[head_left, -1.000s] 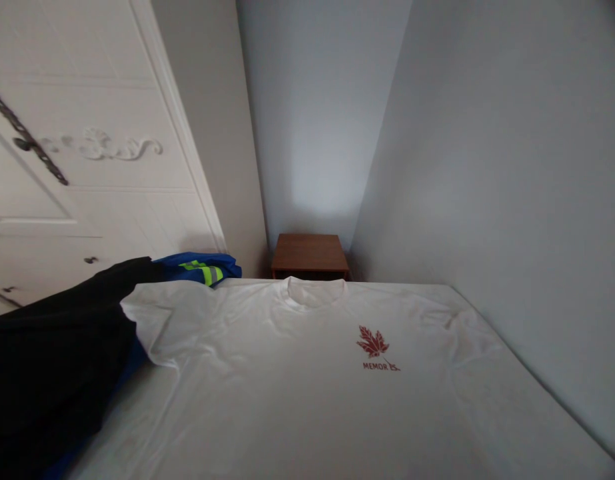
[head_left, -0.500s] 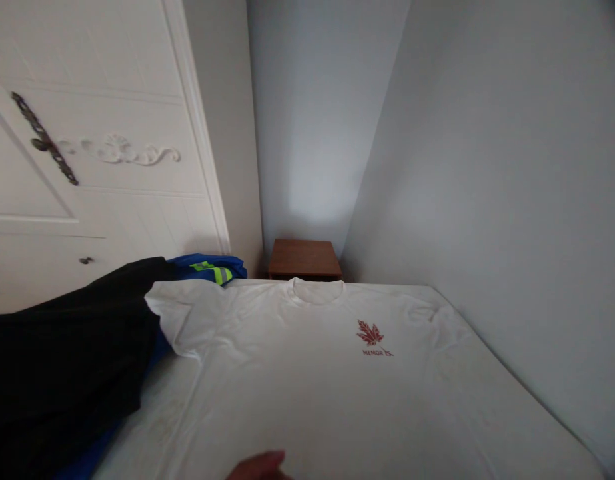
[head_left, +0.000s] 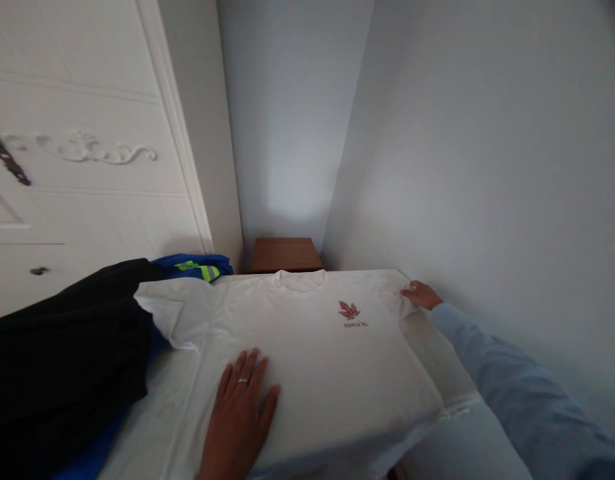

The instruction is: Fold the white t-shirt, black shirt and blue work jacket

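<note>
My left hand (head_left: 240, 415) lay flat, fingers slightly spread, on the white T-shirt (head_left: 307, 373) below its collar; my right fingers pinched its sleeve, right of the collar.

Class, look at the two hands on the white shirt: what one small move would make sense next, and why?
Probably a gentle outward tug by the right hand: it appears to pinch the sleeve, where the fabric looks creased. The left hand lies flat on the shirt, so it could steady the cloth meanwhile.
</note>
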A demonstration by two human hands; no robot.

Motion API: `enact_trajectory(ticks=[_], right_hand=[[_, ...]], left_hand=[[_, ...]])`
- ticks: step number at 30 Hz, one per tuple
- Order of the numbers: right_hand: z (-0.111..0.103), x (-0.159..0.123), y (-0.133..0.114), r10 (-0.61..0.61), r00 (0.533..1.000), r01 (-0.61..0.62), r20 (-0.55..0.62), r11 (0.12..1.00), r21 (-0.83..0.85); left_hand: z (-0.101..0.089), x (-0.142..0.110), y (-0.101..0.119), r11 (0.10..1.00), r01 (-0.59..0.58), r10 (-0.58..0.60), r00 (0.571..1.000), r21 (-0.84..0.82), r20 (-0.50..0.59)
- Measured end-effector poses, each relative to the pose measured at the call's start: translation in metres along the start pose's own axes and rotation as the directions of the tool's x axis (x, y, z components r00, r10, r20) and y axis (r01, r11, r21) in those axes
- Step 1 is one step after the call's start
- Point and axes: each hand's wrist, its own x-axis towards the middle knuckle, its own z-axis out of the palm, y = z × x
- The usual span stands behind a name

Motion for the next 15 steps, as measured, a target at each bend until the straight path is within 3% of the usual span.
enact_trajectory(ticks=[4,10,15], right_hand=[[0.008,0.020,0.002,0.149,0.989,-0.149,-0.017,0.989,-0.023],[-0.007,0.022,0.005,0.105,0.989,-0.089,-0.103,0.985,0.146],[-0.029,0.017,0.001,0.159,0.980,-0.116,-0.124,0.948,0.298]], left_hand=[[-0.001,0.001,-0.001,1.000,-0.007,0.007,1.000,-0.006,-0.015],[0.007,0.000,-0.007,0.999,-0.040,0.040,0.999,-0.009,-0.021],[0.008,0.001,-0.010,0.999,-0.051,0.051,0.999,-0.015,-0.015]])
